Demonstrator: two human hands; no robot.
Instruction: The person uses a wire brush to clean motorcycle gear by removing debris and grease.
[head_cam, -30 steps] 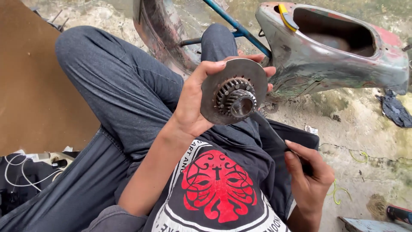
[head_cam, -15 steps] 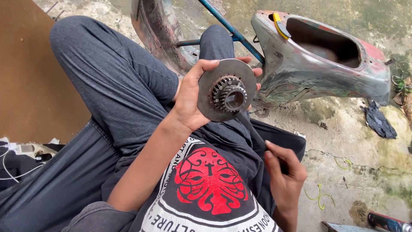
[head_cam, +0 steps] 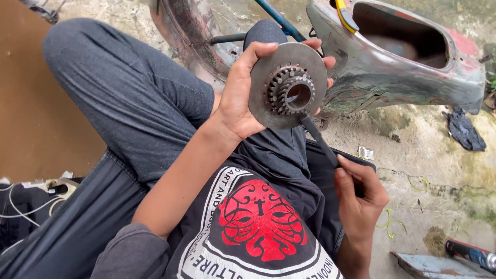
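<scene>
Two hands work: the left hand (head_cam: 235, 98) grips a toothed metal disc (head_cam: 288, 85) upright; the right hand (head_cam: 359, 196), at five o'clock, clenches a dark tool (head_cam: 318, 139). Its tip touches the disc's lower rim.

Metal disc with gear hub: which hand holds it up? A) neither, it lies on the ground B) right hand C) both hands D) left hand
D: the left hand wraps the rim of the metal disc, while the right hand grips a thin dark tool whose tip meets the disc's lower edge.
</scene>
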